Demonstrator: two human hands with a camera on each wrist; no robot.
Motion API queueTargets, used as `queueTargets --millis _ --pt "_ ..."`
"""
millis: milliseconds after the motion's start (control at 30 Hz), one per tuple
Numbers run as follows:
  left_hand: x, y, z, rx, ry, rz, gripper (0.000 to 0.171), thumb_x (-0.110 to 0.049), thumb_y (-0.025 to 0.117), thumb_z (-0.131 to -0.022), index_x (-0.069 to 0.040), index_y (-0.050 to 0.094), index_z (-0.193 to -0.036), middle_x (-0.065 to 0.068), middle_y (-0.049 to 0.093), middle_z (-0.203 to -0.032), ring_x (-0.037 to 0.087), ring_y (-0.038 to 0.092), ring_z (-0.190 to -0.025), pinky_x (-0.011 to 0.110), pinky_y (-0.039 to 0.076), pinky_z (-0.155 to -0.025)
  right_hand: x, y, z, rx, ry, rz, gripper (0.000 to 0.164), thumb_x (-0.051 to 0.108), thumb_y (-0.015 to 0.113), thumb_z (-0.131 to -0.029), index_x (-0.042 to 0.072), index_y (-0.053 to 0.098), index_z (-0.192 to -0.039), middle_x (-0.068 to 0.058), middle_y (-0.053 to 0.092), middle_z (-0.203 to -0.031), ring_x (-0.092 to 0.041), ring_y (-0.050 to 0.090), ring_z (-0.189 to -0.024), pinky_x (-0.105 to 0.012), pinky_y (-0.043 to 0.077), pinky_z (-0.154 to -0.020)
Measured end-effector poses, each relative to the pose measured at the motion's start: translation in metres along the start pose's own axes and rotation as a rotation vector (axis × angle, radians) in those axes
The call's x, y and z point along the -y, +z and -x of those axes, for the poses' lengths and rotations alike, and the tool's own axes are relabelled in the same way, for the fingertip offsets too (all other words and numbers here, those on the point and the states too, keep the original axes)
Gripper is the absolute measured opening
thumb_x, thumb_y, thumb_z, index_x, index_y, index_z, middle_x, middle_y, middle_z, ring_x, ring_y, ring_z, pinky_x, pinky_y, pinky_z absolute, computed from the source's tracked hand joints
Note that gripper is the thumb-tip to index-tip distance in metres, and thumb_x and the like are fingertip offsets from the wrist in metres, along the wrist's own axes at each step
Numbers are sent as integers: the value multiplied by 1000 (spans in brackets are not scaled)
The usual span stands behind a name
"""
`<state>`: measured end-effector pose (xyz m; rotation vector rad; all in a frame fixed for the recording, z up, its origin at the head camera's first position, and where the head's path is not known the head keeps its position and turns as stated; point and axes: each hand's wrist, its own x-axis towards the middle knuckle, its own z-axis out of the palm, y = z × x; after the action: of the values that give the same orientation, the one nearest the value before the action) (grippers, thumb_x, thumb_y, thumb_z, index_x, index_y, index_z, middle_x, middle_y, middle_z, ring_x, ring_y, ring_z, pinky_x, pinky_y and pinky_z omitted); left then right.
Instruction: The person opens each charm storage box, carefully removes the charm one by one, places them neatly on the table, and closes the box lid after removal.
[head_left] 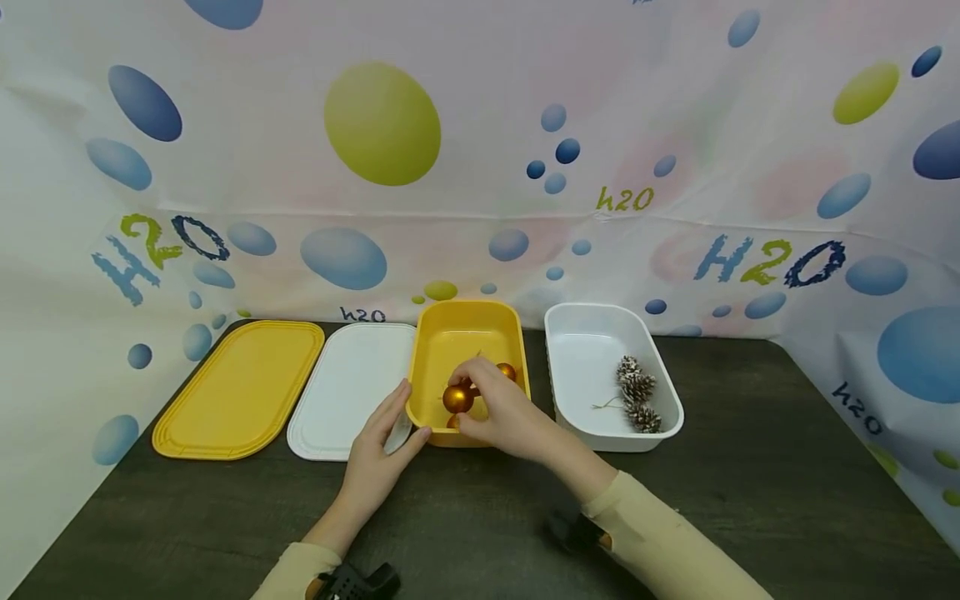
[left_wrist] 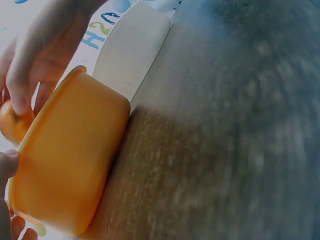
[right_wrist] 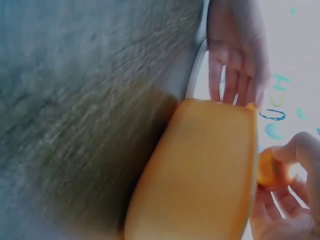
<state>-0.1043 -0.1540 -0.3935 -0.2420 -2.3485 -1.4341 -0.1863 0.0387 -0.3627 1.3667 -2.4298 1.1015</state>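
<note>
In the head view my right hand (head_left: 498,408) reaches into the yellow container (head_left: 453,329) and pinches a shiny orange-gold Christmas ball (head_left: 457,398). Close by in the container, two more such balls (head_left: 507,371) are partly hidden by the hand. The right wrist view shows the thumb pressing on the pinched ball (right_wrist: 275,170) just past the rim. My left hand (head_left: 375,462) touches the container's near left corner, its fingers straight along the left side and its thumb at the front rim. That thumb (left_wrist: 9,162) also appears at the rim in the left wrist view.
A white container (head_left: 600,333) with several frosted pine cones (head_left: 637,387) stands to the right. Left of the yellow container lie a white lid (head_left: 348,392) and a yellow lid (head_left: 240,392). Behind the dark table (head_left: 750,467) hangs a patterned curtain (head_left: 480,125).
</note>
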Motion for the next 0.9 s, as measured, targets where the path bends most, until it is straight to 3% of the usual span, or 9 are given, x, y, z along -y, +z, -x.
queueTargets --millis 133,233,467,900 --pt "-1 0 0 3 -9 -12 60 -4 71 -85 6 44 -138 21 39 -145 34 35 -134 36 30 -106 5 -3 8 59 -45 -62 39 0 68 -78 8 53 -114 -2 49 -114 -12 50 -97 -25 50 -85" --pt "-1 -1 -1 4 -11 -10 60 -4 71 -85 7 44 -138 20 39 -145 34 35 -134 43 31 -104 8 -5 13 107 -69 -100 40 0 66 -79 9 54 -116 -2 50 -117 -12 49 -100 -26 48 -87" --pt "0 -1 0 13 -23 7 60 -4 69 -86 6 43 -139 21 38 -146 34 34 -135 44 32 -104 10 -6 25 225 -132 -124 41 -1 68 -81 10 53 -118 2 51 -118 -9 48 -105 -24 45 -92" --pt "0 -1 0 18 -27 15 58 -5 68 -87 7 43 -139 21 38 -146 35 33 -135 46 32 -105 8 6 37 436 -115 -94 39 0 66 -85 12 54 -120 4 54 -123 -4 48 -114 -21 42 -96"
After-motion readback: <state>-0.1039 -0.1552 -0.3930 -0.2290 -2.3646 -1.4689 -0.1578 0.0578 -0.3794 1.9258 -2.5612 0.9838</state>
